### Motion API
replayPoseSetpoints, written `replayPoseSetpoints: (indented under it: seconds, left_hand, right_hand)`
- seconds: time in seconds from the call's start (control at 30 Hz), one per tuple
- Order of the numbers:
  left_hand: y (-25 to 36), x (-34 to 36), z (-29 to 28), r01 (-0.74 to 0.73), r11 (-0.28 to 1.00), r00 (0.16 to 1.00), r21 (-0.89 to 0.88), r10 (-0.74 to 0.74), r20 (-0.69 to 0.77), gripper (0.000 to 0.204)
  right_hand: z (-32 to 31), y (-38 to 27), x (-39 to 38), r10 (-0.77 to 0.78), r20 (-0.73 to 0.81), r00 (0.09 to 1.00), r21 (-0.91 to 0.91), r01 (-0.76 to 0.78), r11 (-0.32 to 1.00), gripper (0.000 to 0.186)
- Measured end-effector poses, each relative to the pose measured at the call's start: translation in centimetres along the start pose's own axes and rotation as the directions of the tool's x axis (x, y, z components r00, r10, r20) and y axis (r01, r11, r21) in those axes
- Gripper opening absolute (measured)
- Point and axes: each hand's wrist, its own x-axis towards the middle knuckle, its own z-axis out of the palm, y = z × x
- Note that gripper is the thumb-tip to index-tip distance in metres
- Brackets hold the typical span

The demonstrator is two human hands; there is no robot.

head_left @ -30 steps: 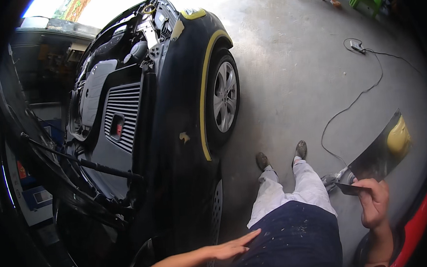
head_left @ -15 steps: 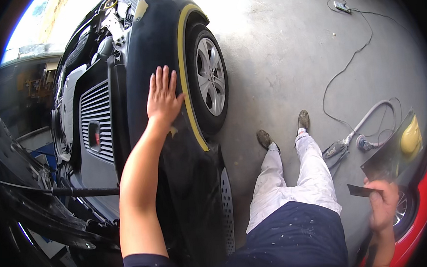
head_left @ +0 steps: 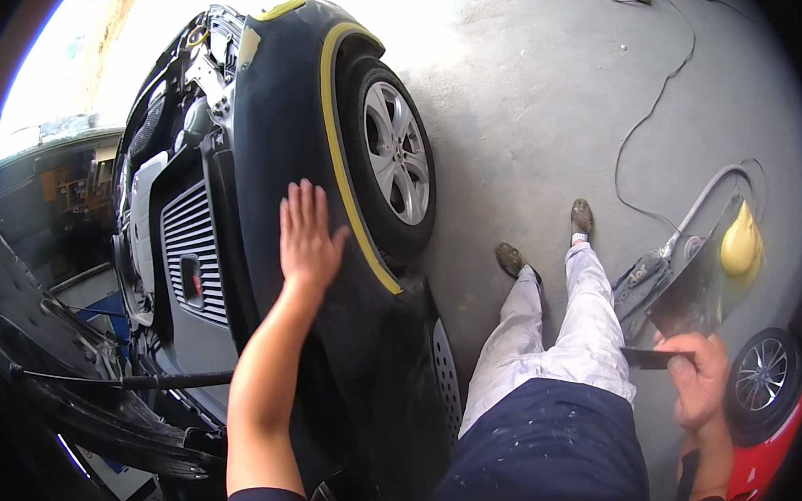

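Observation:
My left hand (head_left: 310,238) lies flat with its fingers stretched out on the dark front fender (head_left: 274,120) of a car, just left of the yellow tape (head_left: 331,117) that lines the wheel arch. At the lower right, my right hand (head_left: 701,381) is closed on a thin dark putty spreader (head_left: 648,357), pinched between thumb and fingers. Right above that hand is a dark, thin mixing board (head_left: 684,302) bearing a smooth yellow lump of filler (head_left: 740,243). The same hand seems to hold the board too, but its grip there is hidden.
The car's front wheel (head_left: 397,154) sits inside the arch, and its engine bay (head_left: 188,139) lies uncovered at the left. A hose-fed sander (head_left: 643,277) and a cable (head_left: 623,159) lie on the grey floor. At the lower right stands a red car (head_left: 780,443).
My left hand has slid along the fender toward me, staying flat. My right hand, with spreader and board, has shifted a little left. The whole view has also tilted slightly.

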Motion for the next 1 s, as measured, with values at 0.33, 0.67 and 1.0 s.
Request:
replayPoseSetpoints:
  seconds: [0.33, 0.67, 1.0]
  left_hand:
    - [5.3, -6.7, 5.4, -0.31, 0.95, 0.947, -0.016, 0.311, 0.076, 0.075]
    - [15.3, -18.6, 10.3, 0.027, 0.507, 0.924, -0.862, 0.316, 0.215, 0.056]
    - [35.0, -33.9, -2.0, 0.562, -0.525, 0.224, 0.639, 0.84, 0.493, 0.075]
  right_hand:
    - [1.0, -1.0, 1.1, -0.063, 0.114, 0.991, 0.091, 0.053, 0.994, 0.012]
    - [-1.6, -1.9, -1.2, -0.086, 0.083, 0.993, 0.098, 0.077, 0.992, 0.011]
    - [-1.4, -4.6, -0.6, -0.189, 0.102, 0.977, 0.039, 0.186, 0.982, 0.014]
